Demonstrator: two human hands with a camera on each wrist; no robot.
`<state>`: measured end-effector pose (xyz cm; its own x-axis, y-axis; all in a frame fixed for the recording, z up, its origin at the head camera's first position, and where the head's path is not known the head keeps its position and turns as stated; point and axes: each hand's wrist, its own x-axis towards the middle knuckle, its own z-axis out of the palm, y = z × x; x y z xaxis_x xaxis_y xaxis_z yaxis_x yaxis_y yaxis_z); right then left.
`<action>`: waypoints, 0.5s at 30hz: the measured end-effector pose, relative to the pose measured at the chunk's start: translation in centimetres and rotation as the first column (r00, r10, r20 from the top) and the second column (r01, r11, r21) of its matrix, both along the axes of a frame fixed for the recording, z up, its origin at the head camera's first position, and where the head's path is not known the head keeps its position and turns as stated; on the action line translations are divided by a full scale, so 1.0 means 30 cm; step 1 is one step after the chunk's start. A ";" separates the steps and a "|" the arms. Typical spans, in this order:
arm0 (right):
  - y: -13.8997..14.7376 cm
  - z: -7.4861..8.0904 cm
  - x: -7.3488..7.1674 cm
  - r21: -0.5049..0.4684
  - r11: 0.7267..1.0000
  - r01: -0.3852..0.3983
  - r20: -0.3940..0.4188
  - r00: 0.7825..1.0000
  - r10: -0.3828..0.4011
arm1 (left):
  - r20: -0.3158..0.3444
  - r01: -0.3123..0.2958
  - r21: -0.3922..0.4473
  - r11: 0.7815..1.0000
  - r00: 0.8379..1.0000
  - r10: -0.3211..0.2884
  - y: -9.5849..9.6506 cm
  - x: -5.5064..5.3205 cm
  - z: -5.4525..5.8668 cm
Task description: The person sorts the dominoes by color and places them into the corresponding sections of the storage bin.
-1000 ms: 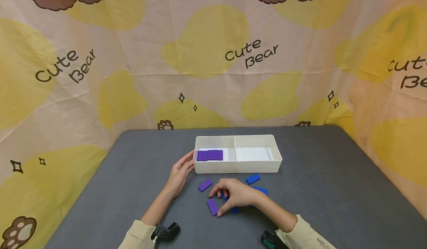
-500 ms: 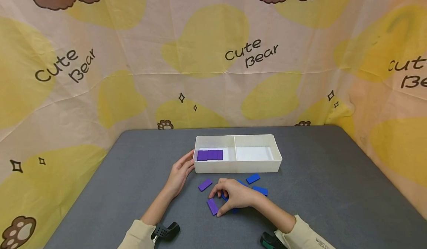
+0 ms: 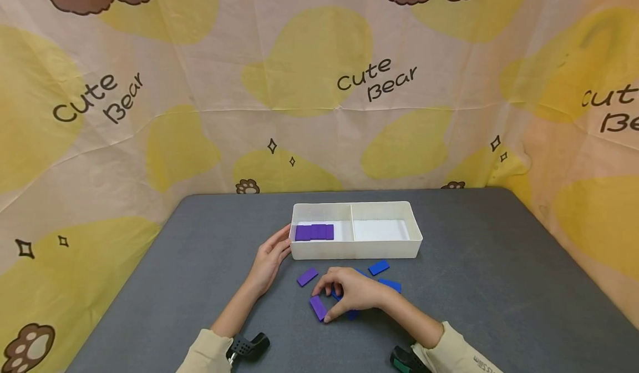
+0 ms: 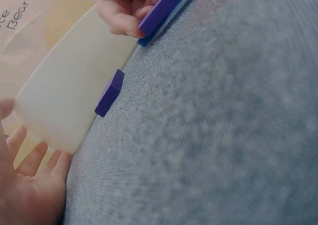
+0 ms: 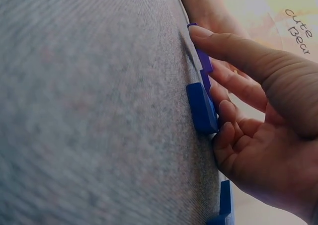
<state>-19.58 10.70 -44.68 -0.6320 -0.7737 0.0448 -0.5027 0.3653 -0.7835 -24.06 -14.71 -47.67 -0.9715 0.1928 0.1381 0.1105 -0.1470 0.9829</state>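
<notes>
My right hand [image 3: 356, 291] pinches a small purple rectangular block [image 3: 318, 308] between thumb and index finger, low over the table. In the left wrist view this block [image 4: 164, 9] slants close above a blue one. Fingers extended, my left hand [image 3: 267, 265] touches the left end of a white two-compartment box [image 3: 356, 250]. Several purple blocks [image 3: 314, 232] lie side by side in its left compartment. Another purple block [image 3: 307, 277] lies on the table between the two hands. Beneath the right palm, blue blocks are partly hidden; one blue block [image 5: 201, 108] shows in the right wrist view.
To the right of the right hand, a blue block [image 3: 379, 267] and a second blue block [image 3: 390, 286] lie in front of the box. The grey table [image 3: 499, 284] ends at a patterned cloth backdrop [image 3: 319, 140].
The pinched purple block and the right thumb tip have shifted very slightly up in the head view. The left hand and the box have stayed in place.
</notes>
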 end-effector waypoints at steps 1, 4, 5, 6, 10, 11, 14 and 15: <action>0.000 0.001 0.000 -0.002 1.000 0.000 0.005 1.000 0.000 | -0.001 0.000 0.001 1.000 1.000 0.000 0.000 0.000 0.000; 0.001 0.006 -0.001 -0.012 1.000 -0.002 0.013 1.000 0.002 | -0.004 -0.001 0.007 1.000 1.000 0.001 0.000 -0.001 0.000; 0.001 0.007 -0.001 -0.016 1.000 0.000 0.017 1.000 0.000 | -0.004 -0.001 0.008 1.000 1.000 0.001 0.000 -0.001 0.000; 0.001 0.008 -0.002 -0.021 1.000 0.001 0.022 1.000 0.000 | -0.008 -0.001 0.007 1.000 1.000 0.001 0.000 -0.003 -0.001; 0.003 0.017 -0.006 -0.042 0.999 0.006 0.047 0.999 -0.004 | -0.003 0.000 0.013 1.000 1.000 0.000 0.000 -0.003 -0.003; 0.004 0.018 -0.007 -0.045 0.999 0.008 0.054 0.999 -0.006 | -0.002 0.001 0.016 1.000 1.000 -0.001 0.000 -0.002 -0.002; 0.008 0.028 -0.008 -0.061 0.998 0.012 0.056 0.998 -0.008 | 0.004 0.004 0.026 1.000 1.000 -0.004 0.000 -0.003 -0.003; 0.009 0.031 -0.009 -0.064 0.998 0.017 0.056 0.998 -0.013 | 0.004 0.005 0.027 1.000 1.000 -0.005 0.000 -0.003 -0.003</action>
<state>-19.86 10.97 -43.75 -0.6462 -0.7609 0.0588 -0.4523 0.3198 -0.8325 -24.16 -14.71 -47.75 -0.9711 0.1939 0.1393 0.1058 -0.1736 0.9791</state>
